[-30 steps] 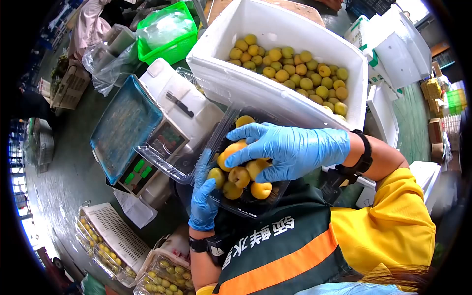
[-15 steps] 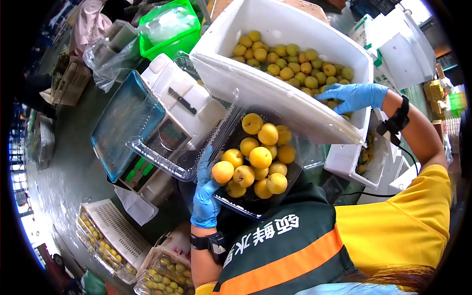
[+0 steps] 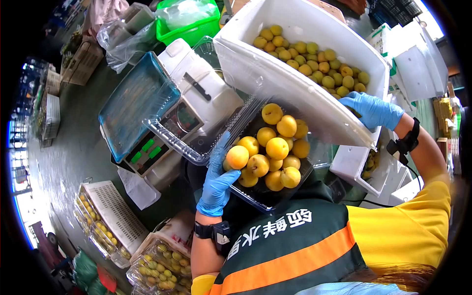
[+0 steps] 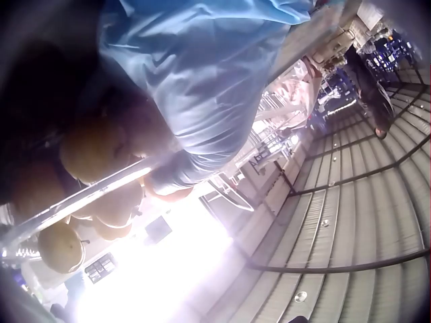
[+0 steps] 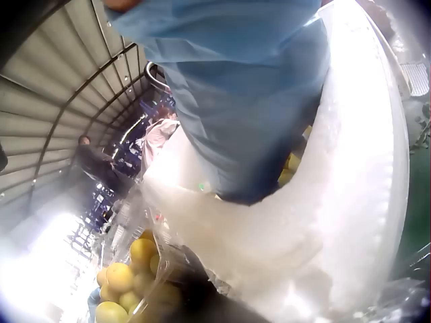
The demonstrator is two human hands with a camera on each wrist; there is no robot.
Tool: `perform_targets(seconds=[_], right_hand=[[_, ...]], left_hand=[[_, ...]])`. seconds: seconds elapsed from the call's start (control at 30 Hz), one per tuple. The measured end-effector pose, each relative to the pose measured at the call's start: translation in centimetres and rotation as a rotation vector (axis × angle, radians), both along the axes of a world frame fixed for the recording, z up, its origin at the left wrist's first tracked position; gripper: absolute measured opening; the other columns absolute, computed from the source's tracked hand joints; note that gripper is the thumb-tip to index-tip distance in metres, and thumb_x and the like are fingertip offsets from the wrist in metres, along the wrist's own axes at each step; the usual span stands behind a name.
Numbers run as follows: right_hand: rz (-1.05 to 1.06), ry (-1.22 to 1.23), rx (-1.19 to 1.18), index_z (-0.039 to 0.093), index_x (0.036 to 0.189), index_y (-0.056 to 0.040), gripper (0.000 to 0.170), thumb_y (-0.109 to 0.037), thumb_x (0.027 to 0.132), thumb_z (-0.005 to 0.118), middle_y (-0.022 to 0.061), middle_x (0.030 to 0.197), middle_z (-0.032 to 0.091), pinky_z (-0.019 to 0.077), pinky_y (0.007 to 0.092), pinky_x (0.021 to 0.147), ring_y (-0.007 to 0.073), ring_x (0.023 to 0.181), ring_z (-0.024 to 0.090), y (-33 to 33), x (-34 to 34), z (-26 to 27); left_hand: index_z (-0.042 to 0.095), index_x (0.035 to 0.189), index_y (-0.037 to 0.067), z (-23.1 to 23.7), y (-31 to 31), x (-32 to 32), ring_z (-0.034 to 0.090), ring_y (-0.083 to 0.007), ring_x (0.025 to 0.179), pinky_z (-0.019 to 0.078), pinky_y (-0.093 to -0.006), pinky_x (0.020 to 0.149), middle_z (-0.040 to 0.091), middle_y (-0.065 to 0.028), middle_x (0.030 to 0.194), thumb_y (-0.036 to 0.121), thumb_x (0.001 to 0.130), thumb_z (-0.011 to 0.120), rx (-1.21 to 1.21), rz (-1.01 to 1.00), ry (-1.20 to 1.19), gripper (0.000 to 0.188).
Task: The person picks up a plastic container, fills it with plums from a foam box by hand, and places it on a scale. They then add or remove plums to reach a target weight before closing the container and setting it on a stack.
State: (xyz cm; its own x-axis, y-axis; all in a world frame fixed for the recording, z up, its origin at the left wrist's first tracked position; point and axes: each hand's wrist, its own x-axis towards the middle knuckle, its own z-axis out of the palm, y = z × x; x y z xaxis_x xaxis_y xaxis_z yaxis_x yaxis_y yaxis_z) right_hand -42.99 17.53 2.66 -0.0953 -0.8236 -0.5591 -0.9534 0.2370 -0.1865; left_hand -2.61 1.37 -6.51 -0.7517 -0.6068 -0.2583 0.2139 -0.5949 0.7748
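Note:
My left hand (image 3: pixel 215 182), in a blue glove, grips the near-left edge of a clear-lidded plastic clamshell (image 3: pixel 268 200), thumb over the rim. Yellow plums (image 3: pixel 277 148) are heaped in its dark base, and the open lid (image 3: pixel 196 156) tips to the left. My right hand (image 3: pixel 372 110), gloved too, reaches over the right end of a white foam box (image 3: pixel 300 96) into more plums (image 3: pixel 317 64). Its fingertips are hidden by the box in the right wrist view, and I cannot tell whether they hold a plum.
Left of the clamshell stands a scale with a blue tray (image 3: pixel 140 101). A knife (image 3: pixel 197 87) lies on a white lid beside it. Behind is a green basket (image 3: pixel 189 24). Packed fruit boxes (image 3: pixel 160 265) sit at lower left, and a smaller foam box (image 3: pixel 351 164) at right.
My right hand has left the plums in the clamshell and moved right into the foam box, now deeper at its corner. The left hand keeps its grip; the whole view has shifted slightly.

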Motion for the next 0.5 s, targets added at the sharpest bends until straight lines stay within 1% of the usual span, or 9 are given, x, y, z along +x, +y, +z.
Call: perform_targets(seconds=[0.03,0.1,0.13,0.17,0.2,0.3,0.33,0.43,0.5], right_hand=[[0.002,-0.008,-0.013,0.055,0.135,-0.0178,0.056,-0.016,0.082,0.073,0.0209,0.108,0.063,0.0508,0.0454,0.092,0.0390,0.101,0.063,0.1,-0.1,-0.7],[-0.003,-0.013,-0.037,0.055,0.135,-0.0181,0.056,-0.017,0.082,0.074,0.0215,0.104,0.064,0.0509,0.0452,0.091,0.0391,0.100,0.063,0.2,-0.6,-1.0],[-0.017,0.037,-0.034,0.055,0.134,-0.0176,0.055,-0.020,0.083,0.074,0.0225,0.100,0.065,0.0512,0.0454,0.089,0.0388,0.097,0.063,0.0,-0.1,-0.5],[-0.079,0.005,0.030,0.054,0.134,-0.0128,0.054,-0.018,0.084,0.072,0.0234,0.108,0.061,0.0493,0.0440,0.091,0.0393,0.100,0.061,-0.8,0.7,0.8],[-0.065,-0.006,0.033,0.054,0.134,-0.0124,0.054,-0.019,0.084,0.072,0.0239,0.109,0.061,0.0494,0.0441,0.091,0.0397,0.100,0.060,-0.6,0.3,0.7],[-0.068,-0.041,0.049,0.054,0.132,-0.0119,0.053,-0.020,0.083,0.073,0.0236,0.109,0.062,0.0505,0.0434,0.089,0.0396,0.099,0.062,-0.7,-0.8,-0.7],[-0.079,-0.049,0.058,0.055,0.132,-0.0118,0.053,-0.020,0.083,0.073,0.0233,0.109,0.063,0.0509,0.0430,0.088,0.0394,0.098,0.062,-0.6,-1.0,-1.0],[-0.146,-0.116,0.043,0.058,0.126,-0.0100,0.048,-0.017,0.082,0.072,0.0207,0.105,0.067,0.0522,0.0415,0.085,0.0372,0.096,0.065,-1.1,-1.0,-1.2],[-0.257,-0.124,-0.041,0.067,0.114,-0.0084,0.037,-0.013,0.077,0.073,0.0168,0.103,0.070,0.0526,0.0395,0.085,0.0335,0.095,0.067,-0.6,-2.4,-2.7]], left_hand=[[0.033,0.154,0.008,0.0,0.1,0.0,0.042,-0.0218,0.137,0.0334,-0.0355,0.116,0.037,-0.0064,0.155,-0.005,0.074,0.068,-0.002,-0.009,-0.013,0.088],[0.032,0.154,0.008,-0.4,0.0,0.2,0.043,-0.0215,0.136,0.0345,-0.0349,0.115,0.038,-0.0066,0.154,-0.001,0.075,0.074,0.013,-0.015,0.013,0.090],[0.032,0.154,0.008,-0.5,0.0,0.3,0.043,-0.0216,0.136,0.0346,-0.0349,0.115,0.038,-0.0068,0.154,0.000,0.075,0.075,0.013,-0.019,0.024,0.090],[0.032,0.154,0.008,-0.5,0.1,0.3,0.043,-0.0216,0.136,0.0346,-0.0349,0.115,0.038,-0.0070,0.154,0.002,0.076,0.077,0.014,-0.026,0.034,0.090],[0.033,0.153,0.006,-0.6,0.2,0.3,0.042,-0.0222,0.136,0.0338,-0.0359,0.115,0.038,-0.0079,0.154,0.016,0.079,0.080,-0.033,-0.026,0.013,0.088],[0.034,0.152,0.004,-0.9,0.2,0.3,0.042,-0.0229,0.137,0.0324,-0.0372,0.116,0.037,-0.0087,0.154,0.033,0.084,0.077,0.010,-0.006,0.053,0.086],[0.035,0.151,0.003,-0.8,0.2,0.1,0.042,-0.0232,0.136,0.0317,-0.0380,0.116,0.038,-0.0095,0.153,0.046,0.087,0.071,-0.061,0.009,0.010,0.086],[0.037,0.150,0.002,-0.9,0.0,0.0,0.043,-0.0235,0.135,0.0323,-0.0378,0.115,0.040,-0.0105,0.152,0.046,0.087,0.070,-0.093,0.003,-0.015,0.084],[0.037,0.150,0.001,-0.4,0.1,-0.1,0.045,-0.0243,0.134,0.0337,-0.0379,0.114,0.041,-0.0119,0.151,0.042,0.085,0.074,-0.101,0.001,-0.063,0.086]])
